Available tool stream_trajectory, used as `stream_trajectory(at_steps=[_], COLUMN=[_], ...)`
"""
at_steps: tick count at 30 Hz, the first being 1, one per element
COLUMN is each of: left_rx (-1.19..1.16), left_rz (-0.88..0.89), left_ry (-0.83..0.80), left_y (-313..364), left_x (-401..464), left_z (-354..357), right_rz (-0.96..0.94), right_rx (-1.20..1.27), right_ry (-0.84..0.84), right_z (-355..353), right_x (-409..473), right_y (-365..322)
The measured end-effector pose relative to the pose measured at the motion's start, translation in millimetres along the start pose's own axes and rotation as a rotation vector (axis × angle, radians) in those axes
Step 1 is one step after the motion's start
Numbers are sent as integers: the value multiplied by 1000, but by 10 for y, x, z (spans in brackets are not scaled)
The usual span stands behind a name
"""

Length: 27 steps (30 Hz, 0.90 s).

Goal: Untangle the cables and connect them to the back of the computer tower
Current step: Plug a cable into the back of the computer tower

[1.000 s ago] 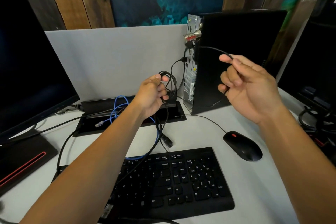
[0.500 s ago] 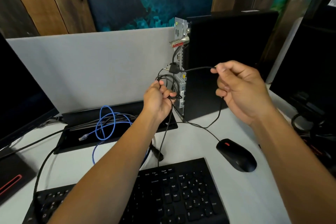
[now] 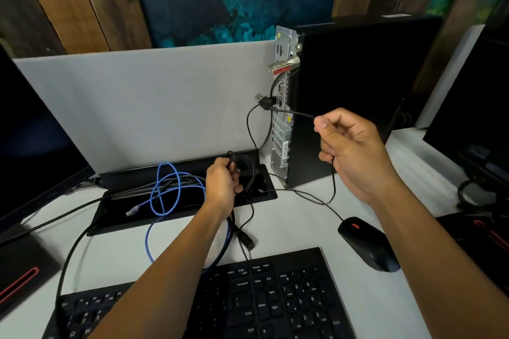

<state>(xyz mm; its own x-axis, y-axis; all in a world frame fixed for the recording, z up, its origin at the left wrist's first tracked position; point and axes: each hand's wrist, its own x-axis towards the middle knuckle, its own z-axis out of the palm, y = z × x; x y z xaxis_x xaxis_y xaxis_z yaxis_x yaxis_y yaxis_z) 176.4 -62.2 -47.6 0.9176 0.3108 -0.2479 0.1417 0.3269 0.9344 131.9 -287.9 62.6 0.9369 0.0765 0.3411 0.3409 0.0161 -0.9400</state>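
The black computer tower [image 3: 358, 96] stands at the back right, its metal rear panel [image 3: 282, 124] turned to the left. My right hand [image 3: 349, 151] pinches a thin black cable [image 3: 294, 113] whose free USB plug [image 3: 263, 100] hangs in the air just left of the rear panel. That cable drops from my fist and trails to the black mouse [image 3: 367, 243]. My left hand [image 3: 224, 181] grips a bundle of black cables [image 3: 246, 168] low over the desk's cable tray. A blue network cable [image 3: 165, 192] lies looped over the tray, its clear plug loose.
A black keyboard [image 3: 248, 303] lies at the front. A monitor [image 3: 33, 140] stands on the left with its base [image 3: 22, 270]; another dark screen and cables are at the far right [image 3: 479, 190]. A grey divider panel [image 3: 143, 102] closes off the back behind the black cable tray [image 3: 110, 217].
My left hand has dropped with its cable bundle from chest height to the tray. My right hand has pulled the thin cable out, and its USB plug now hangs free beside the rear panel.
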Motion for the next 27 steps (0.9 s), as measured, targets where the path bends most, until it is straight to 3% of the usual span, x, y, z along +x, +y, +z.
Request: stream_trajectory(at_steps=[5, 8, 14, 17, 27], left_rx=[642, 902, 1403, 1509, 1787], left_rz=[122, 53, 30, -7, -158], left_ry=[13, 43, -163, -270, -399], left_y=[-14, 1, 32, -72, -88], left_x=[140, 298, 354, 374, 491], left_z=[20, 43, 233, 239, 330], right_rz=[-1, -50, -180, -204, -157], right_rx=[26, 135, 310, 319, 282], right_ry=[33, 102, 142, 118, 66], right_z=[32, 4, -85, -80, -4], right_x=[8, 23, 105, 113, 20], right_y=[81, 11, -267, -314, -124])
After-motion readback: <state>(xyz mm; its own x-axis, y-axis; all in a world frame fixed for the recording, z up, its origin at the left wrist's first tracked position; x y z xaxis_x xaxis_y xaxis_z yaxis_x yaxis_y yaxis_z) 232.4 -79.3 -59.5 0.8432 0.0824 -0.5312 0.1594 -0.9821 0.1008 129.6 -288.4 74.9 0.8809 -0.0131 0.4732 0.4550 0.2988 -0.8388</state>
